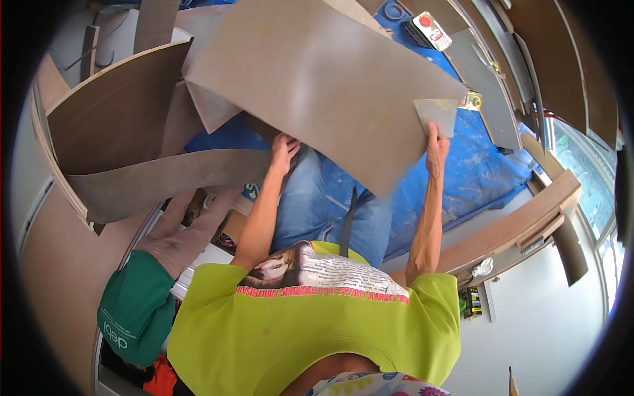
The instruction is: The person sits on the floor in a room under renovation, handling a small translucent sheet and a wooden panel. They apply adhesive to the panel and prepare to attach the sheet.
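Note:
A large brown laminate-like sheet (317, 79) lies slanted in front of me, its near corner over my legs. My left hand (284, 150) is closed on its lower left edge, fingers partly hidden. On the right, my right hand (436, 145) pinches a pale, flat, four-sided spreader (437, 117), thumb on its face. The spreader overlaps the right edge of the sheet; I cannot tell whether they touch. Left of my left hand is a curved brown strip (172, 178).
Blue plastic sheeting (456, 185) spreads below. A rectangular tin (431, 32) stands at the far right. Long wooden parts (515, 224) run along the right side. Curved panels (119, 105) stand at left. A person in a green shirt (135, 307) is close by at lower left.

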The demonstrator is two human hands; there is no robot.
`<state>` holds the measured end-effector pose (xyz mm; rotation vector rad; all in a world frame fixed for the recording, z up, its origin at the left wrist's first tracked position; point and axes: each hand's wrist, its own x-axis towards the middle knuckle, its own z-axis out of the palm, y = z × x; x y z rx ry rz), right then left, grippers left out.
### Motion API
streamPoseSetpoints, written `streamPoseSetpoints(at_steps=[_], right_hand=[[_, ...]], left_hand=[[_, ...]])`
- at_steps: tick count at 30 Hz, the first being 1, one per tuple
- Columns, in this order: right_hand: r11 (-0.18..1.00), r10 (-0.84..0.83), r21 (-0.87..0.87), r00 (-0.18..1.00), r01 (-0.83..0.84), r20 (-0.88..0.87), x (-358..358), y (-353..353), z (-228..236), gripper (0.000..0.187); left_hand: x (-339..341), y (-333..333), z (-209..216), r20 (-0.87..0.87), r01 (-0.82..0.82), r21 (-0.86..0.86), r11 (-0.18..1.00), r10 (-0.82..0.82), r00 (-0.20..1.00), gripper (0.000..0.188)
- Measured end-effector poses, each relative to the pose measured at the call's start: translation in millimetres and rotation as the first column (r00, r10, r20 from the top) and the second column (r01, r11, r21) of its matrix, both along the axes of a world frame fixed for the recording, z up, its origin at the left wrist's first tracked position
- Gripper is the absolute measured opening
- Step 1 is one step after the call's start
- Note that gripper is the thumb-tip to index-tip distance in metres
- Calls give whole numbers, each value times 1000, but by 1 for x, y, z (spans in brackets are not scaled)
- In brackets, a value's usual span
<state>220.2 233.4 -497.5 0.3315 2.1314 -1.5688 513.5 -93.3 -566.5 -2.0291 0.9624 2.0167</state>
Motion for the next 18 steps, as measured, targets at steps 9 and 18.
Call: streamPoseSetpoints(at_steps=[9, 18], right_hand=[[972, -127, -163, 961, 170, 247, 38, 24, -77, 44], [935, -174, -229, 911, 273, 375, 56, 26, -133, 46]], left_hand=[[-27, 1, -37, 6, -33, -22, 999, 33, 999, 47], [-41, -29, -61, 44, 35, -130, 991, -29, 999, 38]])
